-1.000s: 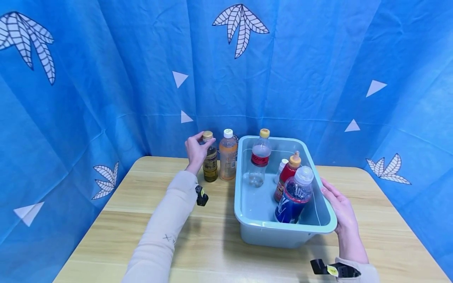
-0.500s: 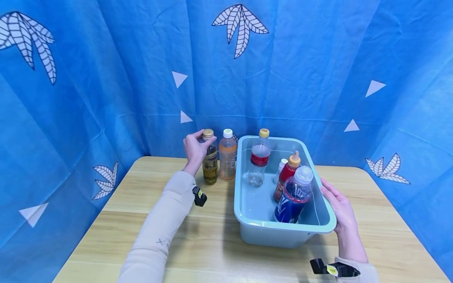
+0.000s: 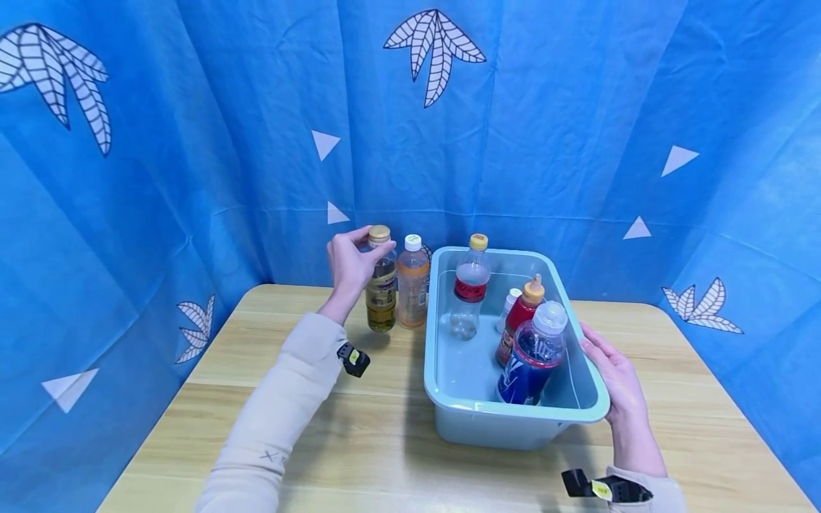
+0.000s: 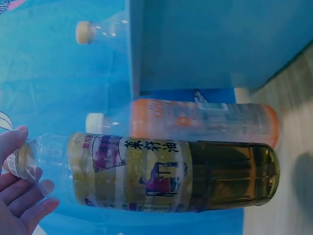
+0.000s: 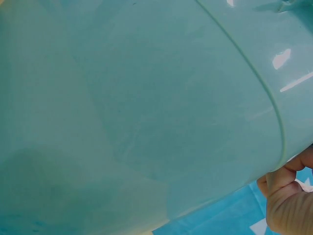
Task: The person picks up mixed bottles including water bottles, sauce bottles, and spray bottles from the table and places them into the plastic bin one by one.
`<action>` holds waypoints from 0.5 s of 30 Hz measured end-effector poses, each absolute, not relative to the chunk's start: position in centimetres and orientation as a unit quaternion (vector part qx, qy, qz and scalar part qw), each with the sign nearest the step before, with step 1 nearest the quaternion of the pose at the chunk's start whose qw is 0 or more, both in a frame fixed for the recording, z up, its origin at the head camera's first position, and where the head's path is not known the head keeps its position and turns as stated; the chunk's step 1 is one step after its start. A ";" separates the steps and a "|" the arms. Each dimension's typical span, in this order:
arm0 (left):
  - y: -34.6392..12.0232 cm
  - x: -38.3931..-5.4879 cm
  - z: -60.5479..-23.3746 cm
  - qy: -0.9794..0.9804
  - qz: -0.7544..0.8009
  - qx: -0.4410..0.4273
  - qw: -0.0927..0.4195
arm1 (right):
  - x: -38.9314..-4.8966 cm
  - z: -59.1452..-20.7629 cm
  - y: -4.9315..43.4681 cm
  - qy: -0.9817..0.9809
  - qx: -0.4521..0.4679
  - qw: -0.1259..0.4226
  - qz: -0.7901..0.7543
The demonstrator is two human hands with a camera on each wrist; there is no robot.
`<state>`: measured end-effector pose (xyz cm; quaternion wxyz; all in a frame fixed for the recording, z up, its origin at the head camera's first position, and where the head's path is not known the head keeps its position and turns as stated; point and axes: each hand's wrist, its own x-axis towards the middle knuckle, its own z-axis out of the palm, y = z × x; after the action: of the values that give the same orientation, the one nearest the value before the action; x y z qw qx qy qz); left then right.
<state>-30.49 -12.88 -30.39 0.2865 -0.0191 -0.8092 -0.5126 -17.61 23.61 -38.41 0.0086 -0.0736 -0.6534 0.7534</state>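
My left hand [image 3: 351,265] pinches a cooking oil bottle [image 3: 381,292] by its neck, just under the gold cap. The bottle hangs upright with its base slightly above the table; amber oil fills its lower part. In the left wrist view, its yellow label [image 4: 129,171] faces the camera. Close to its right stands an orange-labelled clear bottle [image 3: 412,288] with a white cap. On the other side, my right hand [image 3: 618,377] grips the right rim of a light blue plastic basin [image 3: 462,406]; in the right wrist view, its fingers [image 5: 288,176] curl over the basin's edge.
Inside the basin stand a yellow-capped clear bottle [image 3: 471,285] with a red label, a small white-capped bottle [image 3: 509,308], a red squeeze bottle [image 3: 519,320] and a blue-labelled bottle [image 3: 532,363]. A blue curtain [image 3: 410,157] hangs behind the wooden table [image 3: 359,442].
My left hand has raised the oil bottle a little, and its left forearm has shifted leftward. The right hand and the basin have stayed in place.
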 end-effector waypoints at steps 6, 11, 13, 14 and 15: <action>-12.9 -28.7 -28.7 -0.802 -0.520 -0.050 0.290 | -17.6 -38.4 23.6 -0.650 -0.070 0.005 0.756; -12.8 -27.4 -27.4 -0.804 -0.502 -0.077 0.311 | -17.6 -38.4 23.7 -0.653 -0.073 0.006 0.754; -12.7 -26.9 -26.8 -0.805 -0.494 -0.090 0.316 | -17.6 -38.4 23.7 -0.653 -0.073 0.006 0.754; -12.6 -26.7 -26.6 -0.806 -0.491 -0.096 0.316 | -17.6 -38.4 23.7 -0.653 -0.074 0.006 0.754; -12.6 -26.5 -26.3 -0.806 -0.490 -0.101 0.317 | -17.6 -38.4 23.7 -0.652 -0.075 0.006 0.754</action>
<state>-26.49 -12.55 -26.33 0.3169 -0.1013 -0.8060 -0.4896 -17.59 23.68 -38.44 0.0056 -0.0752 -0.6522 0.7543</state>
